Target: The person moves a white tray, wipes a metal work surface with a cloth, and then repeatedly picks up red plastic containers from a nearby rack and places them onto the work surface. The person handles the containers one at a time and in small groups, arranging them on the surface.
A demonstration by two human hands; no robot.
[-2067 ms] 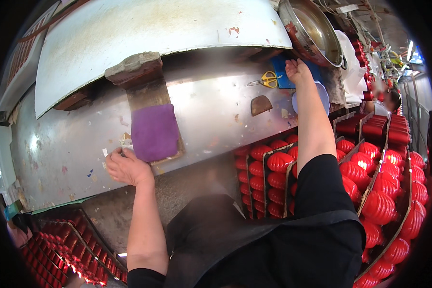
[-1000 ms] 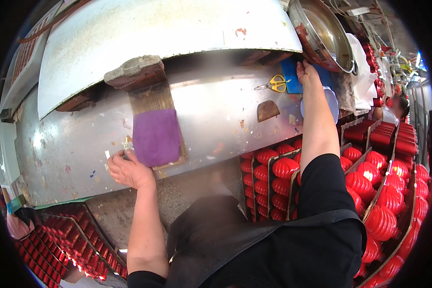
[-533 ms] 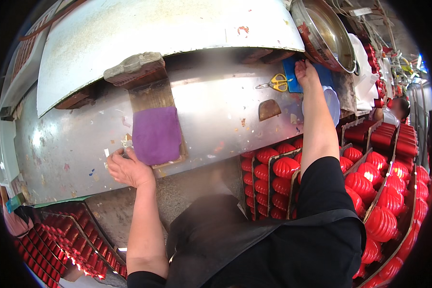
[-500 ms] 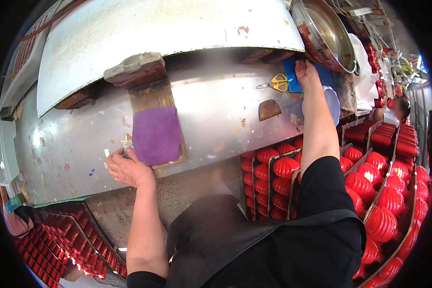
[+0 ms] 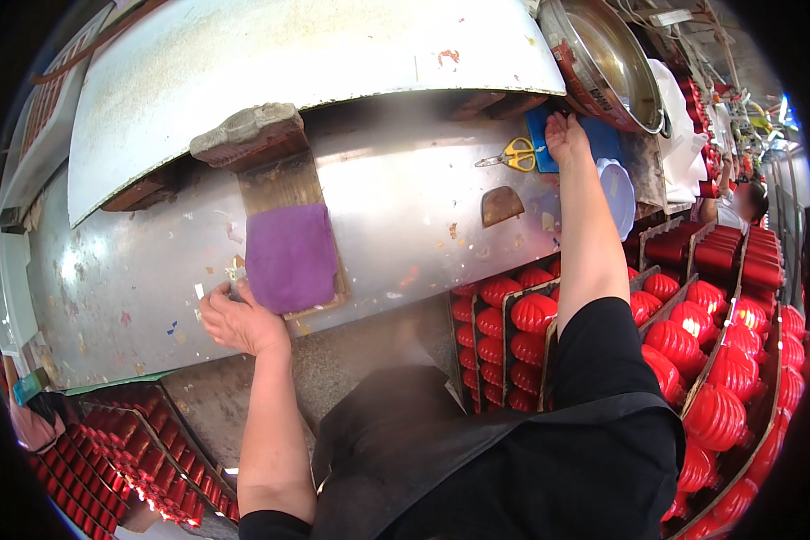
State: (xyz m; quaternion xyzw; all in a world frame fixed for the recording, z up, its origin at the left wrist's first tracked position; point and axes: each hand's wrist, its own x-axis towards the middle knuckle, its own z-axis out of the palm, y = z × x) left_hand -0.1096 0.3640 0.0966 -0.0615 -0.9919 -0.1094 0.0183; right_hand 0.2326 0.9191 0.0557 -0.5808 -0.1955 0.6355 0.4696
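Observation:
A folded purple cloth [image 5: 290, 258] lies on a wooden board [image 5: 283, 184] on the metal table. Just left of the cloth's near corner, my left hand [image 5: 243, 321] rests at the table's edge, fingers loosely spread and nothing seen in them. My right hand [image 5: 567, 141] reaches far right over a blue flat sheet or tray [image 5: 603, 137], its palm turned up. Its fingers look slightly bent and apart; the dark spot at their tips is too small to name. Yellow-handled scissors [image 5: 518, 154] and a brown rounded scraper-like piece [image 5: 501, 206] lie left of that arm.
A stone block [image 5: 247, 135] stands at the board's far end, beneath the edge of a white raised panel [image 5: 270, 54]. A large metal basin [image 5: 607, 63] and a whitish tub [image 5: 616, 193] are at right. Racks of shiny red ribbed pieces [image 5: 718, 418] flank me; a person [image 5: 742, 205] is beyond.
My right hand has shifted slightly left and its fingers show more of the palm. The whole view has moved a little; my left hand stays beside the cloth.

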